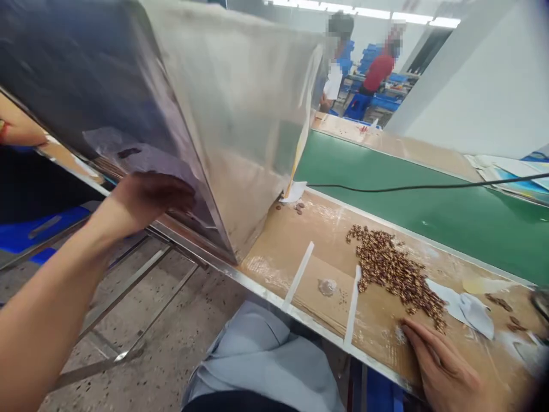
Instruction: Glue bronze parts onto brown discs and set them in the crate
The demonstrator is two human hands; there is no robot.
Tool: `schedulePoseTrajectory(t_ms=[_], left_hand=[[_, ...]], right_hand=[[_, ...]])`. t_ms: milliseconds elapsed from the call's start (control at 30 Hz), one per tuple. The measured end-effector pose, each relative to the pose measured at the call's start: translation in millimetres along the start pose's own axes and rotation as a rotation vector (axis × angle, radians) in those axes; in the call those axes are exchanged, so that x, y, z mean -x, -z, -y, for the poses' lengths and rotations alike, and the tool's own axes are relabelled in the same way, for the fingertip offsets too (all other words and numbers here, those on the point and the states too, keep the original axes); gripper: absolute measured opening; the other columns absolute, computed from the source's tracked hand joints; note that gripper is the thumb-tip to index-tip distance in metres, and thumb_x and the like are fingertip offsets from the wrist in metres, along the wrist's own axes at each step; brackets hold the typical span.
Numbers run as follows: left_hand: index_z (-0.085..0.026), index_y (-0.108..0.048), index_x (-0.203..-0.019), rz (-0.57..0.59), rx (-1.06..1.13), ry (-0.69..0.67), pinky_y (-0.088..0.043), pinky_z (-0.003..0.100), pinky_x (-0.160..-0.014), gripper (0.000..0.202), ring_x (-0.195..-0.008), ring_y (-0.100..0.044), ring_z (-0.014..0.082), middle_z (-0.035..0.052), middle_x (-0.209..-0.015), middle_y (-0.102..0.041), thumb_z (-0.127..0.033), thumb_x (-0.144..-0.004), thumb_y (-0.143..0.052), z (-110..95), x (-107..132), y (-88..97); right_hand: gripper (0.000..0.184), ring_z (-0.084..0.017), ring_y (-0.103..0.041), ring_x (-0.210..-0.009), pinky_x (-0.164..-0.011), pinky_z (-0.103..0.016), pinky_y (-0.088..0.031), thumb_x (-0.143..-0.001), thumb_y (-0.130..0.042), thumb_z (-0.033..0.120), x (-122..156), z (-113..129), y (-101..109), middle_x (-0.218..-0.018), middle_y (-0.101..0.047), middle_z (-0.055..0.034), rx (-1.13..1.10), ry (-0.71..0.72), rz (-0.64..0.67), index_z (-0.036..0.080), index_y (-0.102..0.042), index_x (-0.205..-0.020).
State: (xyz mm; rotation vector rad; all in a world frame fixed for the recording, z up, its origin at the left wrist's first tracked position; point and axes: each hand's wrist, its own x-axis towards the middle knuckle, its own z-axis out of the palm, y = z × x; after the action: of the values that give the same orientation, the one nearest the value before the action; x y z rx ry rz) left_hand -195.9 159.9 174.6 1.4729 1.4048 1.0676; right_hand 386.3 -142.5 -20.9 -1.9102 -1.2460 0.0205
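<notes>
While the left hand hangs at the grey booth near a clear plastic bag, blur means I cannot tell whether it grips anything. Right fingertips sit close together on the cardboard-covered bench, the right hand just beside the pile of brown pieces; any pinch is unclear. I'd keep that touch light, lest pieces scatter.

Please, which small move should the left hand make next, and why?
Perhaps the left hand should first take a sure hold of the clear bag: it reaches into the open side of the box, right by the bag, and whether the bag is gripped cannot be seen clearly.
</notes>
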Motion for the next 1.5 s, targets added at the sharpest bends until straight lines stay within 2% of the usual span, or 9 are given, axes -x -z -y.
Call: schedulePoseTrajectory(t_ms=[100, 200, 333, 433, 633, 800, 1167, 1400, 1500], left_hand=[[-0.023, -0.093, -0.101, 0.299, -0.126, 0.193, -0.067, 0.023, -0.078, 0.021, -0.083, -0.086, 0.0183, -0.002, -0.093, -0.09, -0.035, -0.083, -0.096, 26.8, 72.7, -31.7], [-0.022, -0.092, -0.106, 0.616, 0.166, 0.375, -0.073, 0.035, -0.082, 0.026, -0.085, -0.088, 0.0272, 0.0103, -0.099, -0.09, -0.044, -0.092, -0.092, 47.9, 135.1, -100.0], [-0.018, -0.085, -0.095, 0.606, 0.594, 0.551, -0.072, 0.032, -0.073, 0.029, -0.079, -0.087, 0.0262, 0.0133, -0.094, -0.09, -0.04, -0.084, -0.101, 55.2, 176.2, -200.4], [-0.016, -0.084, -0.091, 0.526, 0.688, 0.578, -0.07, 0.028, -0.072, 0.03, -0.079, -0.086, 0.0238, 0.0122, -0.093, -0.09, -0.037, -0.082, -0.104, 56.9, 182.3, -238.4], [-0.017, -0.087, -0.091, 0.512, 0.678, 0.557, -0.07, 0.028, -0.072, 0.025, -0.078, -0.084, 0.0223, 0.0093, -0.087, -0.088, -0.036, -0.085, -0.102, 59.9, 182.7, -243.4], [-0.018, -0.088, -0.09, 0.549, 0.646, 0.548, -0.07, 0.027, -0.073, 0.025, -0.078, -0.084, 0.0218, 0.0094, -0.084, -0.087, -0.038, -0.085, -0.102, 55.8, 178.1, -244.3], [-0.015, -0.086, -0.086, 0.894, 0.86, 0.878, -0.067, 0.021, -0.067, 0.026, -0.073, -0.082, 0.0165, 0.0106, -0.09, -0.086, -0.035, -0.084, -0.104, 70.9, 170.5, -245.4], [-0.02, -0.09, -0.11, 0.692, 1.164, 1.011, -0.066, 0.016, -0.071, 0.03, -0.074, -0.077, 0.0089, 0.0065, -0.1, -0.085, -0.025, -0.085, -0.104, 75.9, 181.3, -254.4], [-0.021, -0.09, -0.109, 0.674, 1.196, 1.006, -0.067, 0.018, -0.074, 0.025, -0.077, -0.078, 0.0103, 0.0067, -0.099, -0.084, -0.025, -0.088, -0.102, 75.8, 181.2, -257.4]], right_hand=[[0.046, -0.04, -0.084, -0.111, -0.112, -0.058, -0.064, -0.092, -0.084, 0.069, 9.8, 33.5, 2.8, -0.119, -0.088, -0.0094, -0.065, -0.217, -0.049, 0.03, -0.091, -0.115], [0.042, -0.034, -0.084, -0.108, -0.102, -0.048, -0.068, -0.087, -0.096, 0.059, 19.4, 87.0, -4.2, -0.116, -0.089, -0.0102, -0.309, -0.445, 0.016, 0.027, -0.091, -0.114], [0.023, -0.024, -0.082, -0.101, -0.094, -0.035, -0.067, -0.093, -0.097, 0.045, 25.5, 157.2, -26.8, -0.112, -0.088, -0.0061, -0.717, -0.517, 0.332, 0.03, -0.091, -0.109], [0.016, -0.021, -0.08, -0.109, -0.102, -0.033, -0.065, -0.096, -0.096, 0.04, 26.9, 184.8, -40.0, -0.118, -0.087, -0.0029, -0.905, -0.571, 0.459, 0.032, -0.09, -0.109], [0.01, -0.021, -0.076, -0.121, -0.108, -0.032, -0.062, -0.098, -0.094, 0.036, 19.1, 191.0, -46.7, -0.129, -0.083, -0.0029, -0.958, -0.56, 0.599, 0.03, -0.089, -0.104], [0.013, -0.021, -0.08, -0.102, -0.095, -0.032, -0.067, -0.096, -0.094, 0.037, 11.3, 194.6, -46.4, -0.112, -0.085, -0.0031, -0.96, -0.567, 0.693, 0.028, -0.089, -0.104], [0.025, -0.02, -0.083, -0.09, -0.09, -0.035, -0.069, -0.094, -0.097, 0.042, -9.9, 174.1, -45.1, -0.098, -0.087, -0.0031, -1.009, -0.626, 1.018, 0.023, -0.088, -0.108], [0.018, -0.024, -0.081, -0.099, -0.093, -0.041, -0.067, -0.099, -0.089, 0.038, -22.6, 119.4, -20.5, -0.109, -0.087, -0.0062, -0.365, -0.233, 0.178, 0.026, -0.089, -0.113], [0.015, -0.026, -0.08, -0.1, -0.095, -0.043, -0.065, -0.105, -0.081, 0.036, -21.0, 84.3, -18.0, -0.107, -0.087, -0.0062, -0.048, -0.018, 0.034, 0.025, -0.089, -0.11]])
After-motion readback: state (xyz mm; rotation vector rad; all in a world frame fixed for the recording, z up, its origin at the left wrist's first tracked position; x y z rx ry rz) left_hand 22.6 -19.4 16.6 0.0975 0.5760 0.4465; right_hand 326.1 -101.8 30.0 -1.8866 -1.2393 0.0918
